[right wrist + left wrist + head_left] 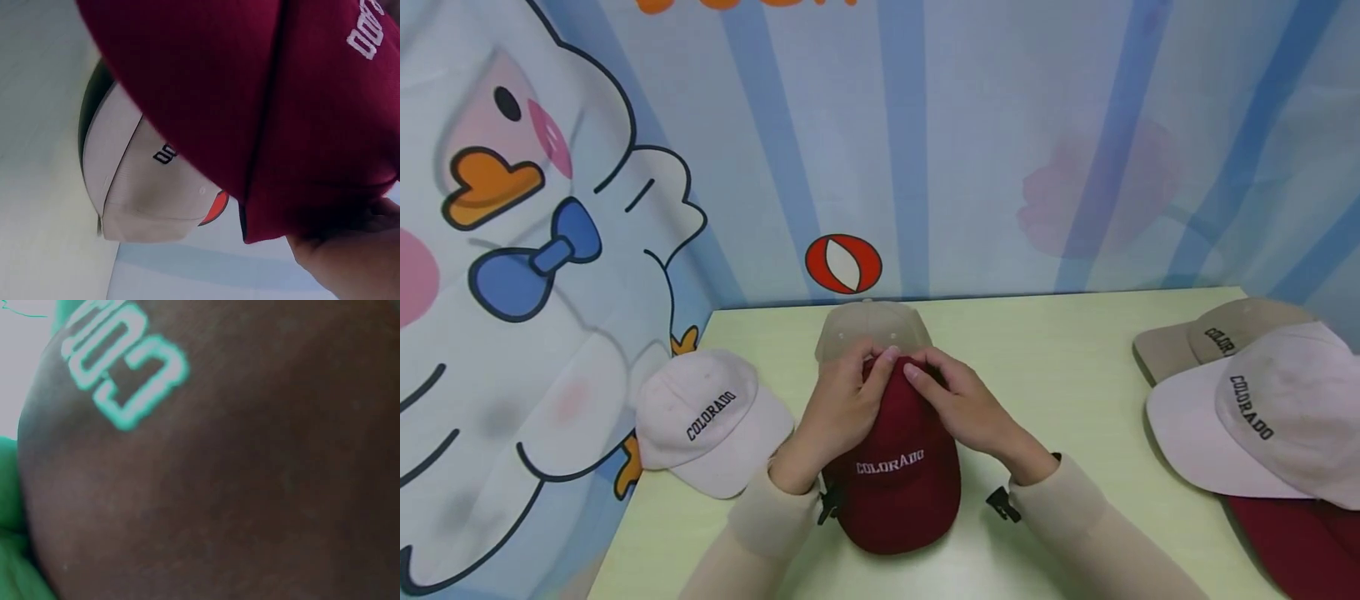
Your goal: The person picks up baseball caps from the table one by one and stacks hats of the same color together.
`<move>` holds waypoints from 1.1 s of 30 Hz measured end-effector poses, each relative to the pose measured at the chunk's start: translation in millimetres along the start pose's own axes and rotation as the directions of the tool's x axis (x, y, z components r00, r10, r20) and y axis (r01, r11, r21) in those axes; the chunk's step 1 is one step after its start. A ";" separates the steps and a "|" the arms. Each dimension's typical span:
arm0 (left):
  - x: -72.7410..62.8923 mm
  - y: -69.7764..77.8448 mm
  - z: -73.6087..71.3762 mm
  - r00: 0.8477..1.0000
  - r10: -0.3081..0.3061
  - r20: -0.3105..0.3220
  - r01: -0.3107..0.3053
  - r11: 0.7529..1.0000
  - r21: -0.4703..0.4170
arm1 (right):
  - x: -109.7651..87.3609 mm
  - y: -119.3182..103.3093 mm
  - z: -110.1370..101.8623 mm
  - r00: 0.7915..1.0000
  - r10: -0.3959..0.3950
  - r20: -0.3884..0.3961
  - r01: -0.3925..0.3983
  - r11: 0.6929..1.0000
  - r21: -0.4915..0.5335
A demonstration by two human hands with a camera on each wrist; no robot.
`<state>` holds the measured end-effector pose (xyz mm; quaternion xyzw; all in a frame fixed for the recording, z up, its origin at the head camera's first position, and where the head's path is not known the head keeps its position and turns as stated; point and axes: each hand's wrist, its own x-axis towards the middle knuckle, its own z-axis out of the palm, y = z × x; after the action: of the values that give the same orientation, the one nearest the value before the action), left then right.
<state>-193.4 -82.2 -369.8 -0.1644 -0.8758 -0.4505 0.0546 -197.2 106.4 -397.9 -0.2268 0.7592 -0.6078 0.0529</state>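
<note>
A dark red baseball cap (898, 417) with white COLORADO lettering is held in front of me, its brim pointing towards me. My left hand (846, 404) pinches the far end of its crown, thumb on top. Close beside it, my right hand (973, 408) grips the same end, thumb also on top. In the right wrist view the red cap (187, 75) hangs over the right hand (350, 262), whose fingertips are hidden. The left wrist view is filled by the cap's surface (219, 475), with part of the lettering. Just behind it sits a beige cap (868, 323).
A pale cap (700, 417) lies at the table's left edge. On the right are a tan cap (1172, 337), a pale pink cap (1195, 417) and, partly under it, a dark red cap (1273, 537). A printed backdrop (970, 150) rises behind the light table (1052, 350).
</note>
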 end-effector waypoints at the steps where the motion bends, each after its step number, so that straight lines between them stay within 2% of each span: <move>1: 2.2 0.2 3.0 1.000 0.008 0.001 -0.008 1.000 -0.017 | -0.5 0.0 -2.3 1.000 -0.005 -0.010 0.005 1.000 0.012; 7: 16.8 1.0 20.2 0.999 0.041 -0.024 -0.044 0.989 -0.140 | -4.8 2.6 -17.5 0.996 -0.001 -0.085 0.009 0.996 0.087; 15: 31.1 -4.6 35.6 0.994 -0.014 -0.109 -0.007 0.982 -0.191 | -10.0 11.7 -38.5 0.979 0.013 -0.205 0.015 0.991 0.136; 20: 39.1 -14.6 44.1 0.989 -0.027 -0.144 -0.010 0.969 -0.246 | -12.2 18.0 -54.0 0.964 0.061 -0.260 -0.013 0.983 0.181; 26: 49.1 -24.9 61.0 0.993 -0.044 -0.113 -0.005 0.916 -0.401 | -12.1 27.4 -70.0 0.941 0.135 -0.309 -0.080 0.980 0.183; 33: 61.7 -23.8 81.9 0.992 -0.107 -0.062 0.055 0.830 -0.555 | -11.4 30.7 -89.7 0.909 0.207 -0.361 -0.148 0.972 0.183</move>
<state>-255.2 -14.2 -421.3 -0.1152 -0.7115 -0.6927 0.0252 -227.6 196.5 -406.3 -0.0309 0.7242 -0.6886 -0.0221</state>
